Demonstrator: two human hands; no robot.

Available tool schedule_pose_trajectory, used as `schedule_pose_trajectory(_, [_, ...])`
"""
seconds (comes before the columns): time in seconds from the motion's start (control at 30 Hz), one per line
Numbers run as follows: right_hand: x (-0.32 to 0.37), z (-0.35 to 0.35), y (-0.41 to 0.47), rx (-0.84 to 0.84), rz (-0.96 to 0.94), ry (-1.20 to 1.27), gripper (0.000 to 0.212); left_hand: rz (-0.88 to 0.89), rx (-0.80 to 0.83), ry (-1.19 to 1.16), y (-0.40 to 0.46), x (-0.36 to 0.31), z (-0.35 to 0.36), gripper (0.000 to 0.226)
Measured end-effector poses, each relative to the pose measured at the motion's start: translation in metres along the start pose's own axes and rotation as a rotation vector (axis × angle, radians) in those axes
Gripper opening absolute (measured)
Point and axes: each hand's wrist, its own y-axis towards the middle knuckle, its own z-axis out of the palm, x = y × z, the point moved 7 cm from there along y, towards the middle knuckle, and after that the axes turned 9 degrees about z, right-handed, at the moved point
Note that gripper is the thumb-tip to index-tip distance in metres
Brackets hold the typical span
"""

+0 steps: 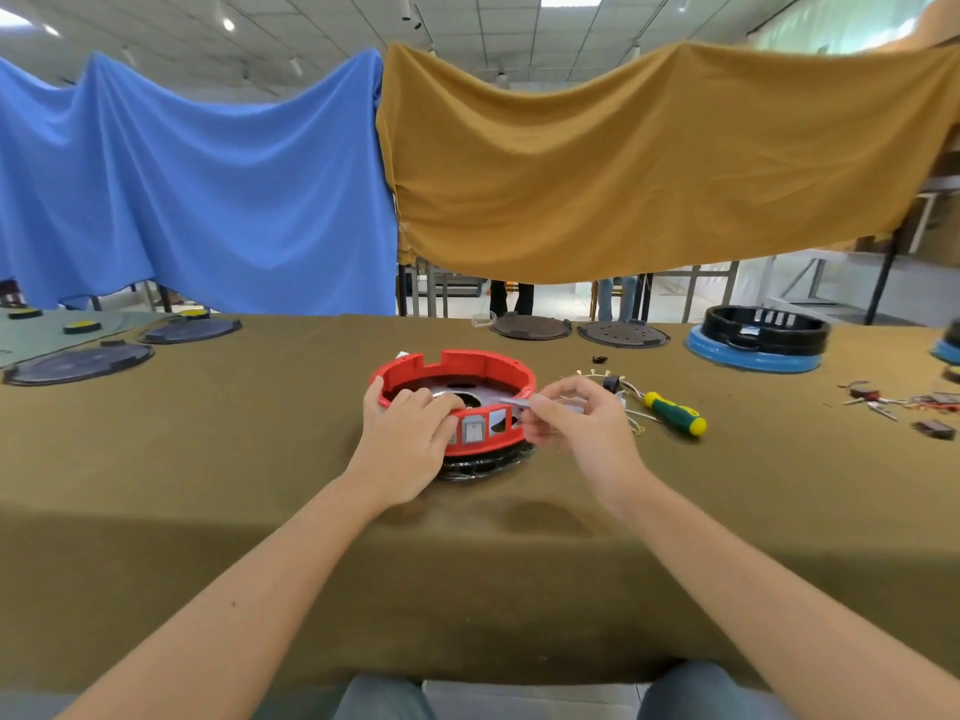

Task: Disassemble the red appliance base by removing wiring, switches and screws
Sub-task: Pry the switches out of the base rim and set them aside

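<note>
- Fingers of the left hand (pixel 410 444) curl over the near rim of the red appliance base (pixel 457 400), pressing down beside a grey switch (pixel 474 429) seated in the front wall.
- Fingers of the right hand (pixel 566 415) are together, pinching a small grey part (pixel 522 403) at the base's right rim; whether it is a freed switch or a tool tip I cannot tell.
- Red base sits mid-worktop (pixel 260 459) on a black underpart, open side up, with an empty square opening just right of the seated switch.
- Step in hand, as I judge it: switch removal, with one opening already vacated and one switch remaining.
- Next move likely calls for setting the grey part aside, then pushing the remaining switch out of its slot while the left hand steadies the rim.
- Loose wires (pixel 631 402) and a green-and-yellow screwdriver (pixel 675 413) lie just right of the base, so wiring seems at least partly out.
</note>
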Motion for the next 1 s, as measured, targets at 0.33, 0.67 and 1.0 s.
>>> schedule_pose_trajectory(0.33, [-0.039,0.017,-0.014,0.056,0.221,-0.322,0.012,-0.211,0.430,-0.351,0.030,0.014,-0.004,0.027])
schedule_pose_trajectory(0.67, [-0.043,0.052,-0.016,-0.078,0.079,-0.574,0.014,-0.291,0.437,-0.505,0.026,0.016,-0.001,0.025])
schedule_pose_trajectory(1.0, [-0.034,0.065,-0.022,-0.102,0.062,-0.635,0.016,-0.297,0.470,-0.513,0.027,0.017,0.003,0.023])
